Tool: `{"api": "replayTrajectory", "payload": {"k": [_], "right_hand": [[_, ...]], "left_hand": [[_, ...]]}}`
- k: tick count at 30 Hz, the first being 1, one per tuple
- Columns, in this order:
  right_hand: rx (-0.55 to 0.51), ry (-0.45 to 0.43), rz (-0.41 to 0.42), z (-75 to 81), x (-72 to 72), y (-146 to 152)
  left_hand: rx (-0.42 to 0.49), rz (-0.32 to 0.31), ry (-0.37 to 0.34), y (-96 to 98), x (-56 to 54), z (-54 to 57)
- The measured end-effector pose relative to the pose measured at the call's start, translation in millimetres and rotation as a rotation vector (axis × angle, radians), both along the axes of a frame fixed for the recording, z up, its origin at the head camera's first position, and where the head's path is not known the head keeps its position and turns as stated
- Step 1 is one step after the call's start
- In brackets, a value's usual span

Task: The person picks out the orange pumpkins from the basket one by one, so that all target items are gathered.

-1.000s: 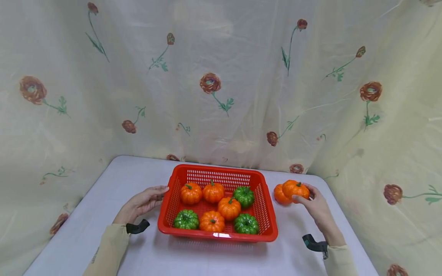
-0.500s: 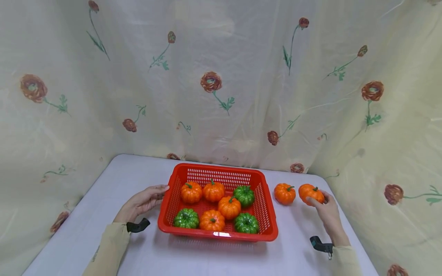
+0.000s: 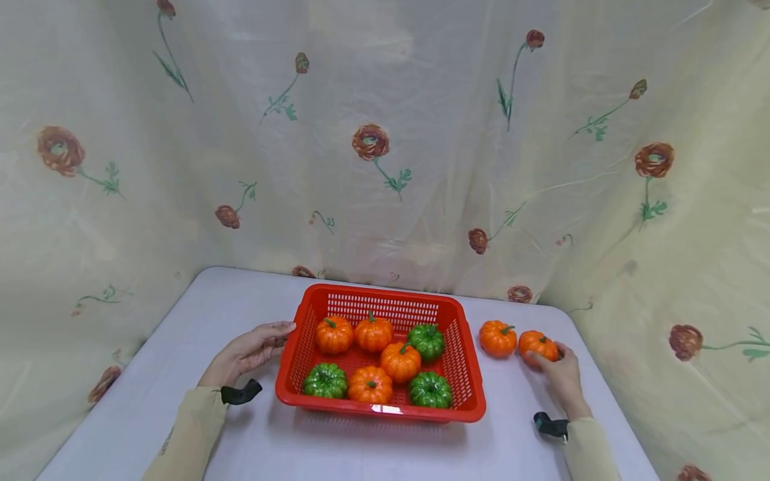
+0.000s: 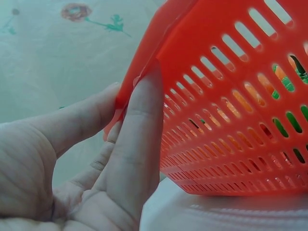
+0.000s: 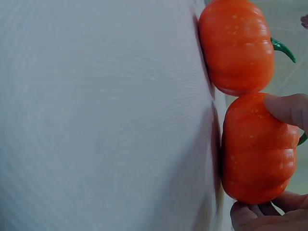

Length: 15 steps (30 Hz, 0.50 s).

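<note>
My left hand (image 3: pixel 255 351) pinches the left rim of a red plastic basket (image 3: pixel 380 409); in the left wrist view the thumb lies on one side of the rim (image 4: pixel 144 62) and fingers on the other. Orange and green toy pumpkins sit inside the basket. To the basket's right, my right hand (image 3: pixel 562 377) holds an orange pumpkin (image 3: pixel 537 347) low at the table, thumb on one side and fingers on the other, as the right wrist view shows. A second orange pumpkin (image 3: pixel 497 339) stands just left of it, between it and the basket.
The white table (image 3: pixel 240 294) carries the basket near its middle. A floral curtain (image 3: pixel 421 220) hangs behind the table and along both sides. In the basket, green pumpkins (image 3: pixel 430 389) sit at the corners and orange ones (image 3: pixel 335 334) among them.
My right hand has carried its orange pumpkin from over the other one to the right and down to the table beside it. The left hand and basket have stayed put.
</note>
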State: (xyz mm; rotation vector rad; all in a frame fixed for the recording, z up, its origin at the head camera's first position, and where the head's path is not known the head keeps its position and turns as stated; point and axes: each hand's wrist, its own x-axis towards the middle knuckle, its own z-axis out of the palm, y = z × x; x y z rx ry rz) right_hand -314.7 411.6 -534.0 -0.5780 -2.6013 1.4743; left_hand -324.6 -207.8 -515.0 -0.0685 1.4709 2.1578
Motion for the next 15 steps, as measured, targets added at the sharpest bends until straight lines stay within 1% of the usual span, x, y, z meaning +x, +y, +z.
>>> {"api": "replayTrajectory", "payload": {"k": [1, 3, 4, 6, 11, 15], "right_hand": [[0.000, 0.003, -0.002, -1.4, -0.7, -0.2], [-0.008, 0.014, 0.000, -3.4, -1.8, -1.2], [-0.009, 0.015, 0.002, -3.9, -2.3, -1.8], [-0.008, 0.017, 0.008, -4.7, -2.7, -3.0], [-0.003, 0.007, 0.015, -7.6, -2.5, -1.8], [0.005, -0.001, 0.020, -6.4, 1.3, 0.1]], "left_hand": [[0.000, -0.008, 0.006, 0.5, -0.5, 0.0], [0.000, 0.006, -0.007, 0.6, 0.0, 0.1], [-0.004, 0.016, -0.017, 0.2, 0.9, 0.2], [-0.017, 0.054, -0.040, -0.7, 2.6, -0.3], [-0.054, 0.107, -0.061, -1.9, 5.6, -1.2], [-0.058, 0.118, -0.068, -1.7, 6.2, -1.5]]}}
